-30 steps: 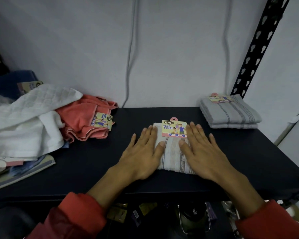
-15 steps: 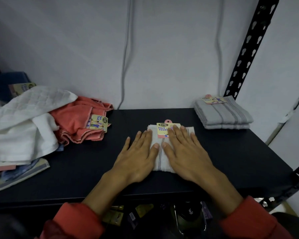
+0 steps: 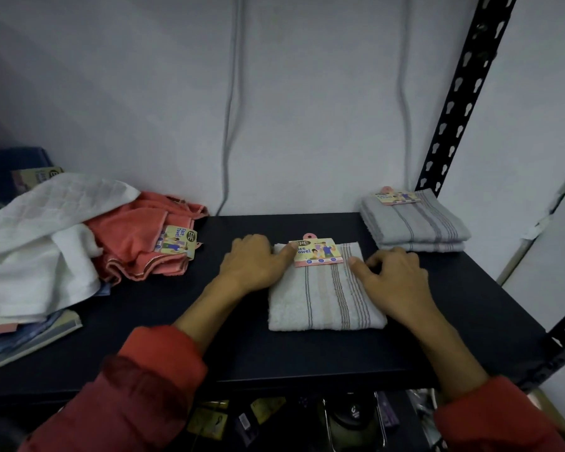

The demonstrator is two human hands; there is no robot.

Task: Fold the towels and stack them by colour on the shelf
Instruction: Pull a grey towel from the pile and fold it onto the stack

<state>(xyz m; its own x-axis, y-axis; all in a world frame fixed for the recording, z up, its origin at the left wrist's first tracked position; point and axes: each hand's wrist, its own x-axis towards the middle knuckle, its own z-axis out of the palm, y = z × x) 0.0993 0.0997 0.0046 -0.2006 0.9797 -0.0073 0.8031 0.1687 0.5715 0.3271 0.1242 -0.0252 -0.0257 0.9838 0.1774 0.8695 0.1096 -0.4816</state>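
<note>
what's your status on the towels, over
Both hands on the white striped towel: left hand grips its left edge, right hand its right. Folded, flat on shelf. Grey stack behind right; path clear.

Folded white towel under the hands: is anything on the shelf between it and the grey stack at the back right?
Nothing visible. The white towel lies folded between the left hand and right hand, and only bare dark shelf separates it from the grey stack. The orange towels lie on the opposite side.
</note>
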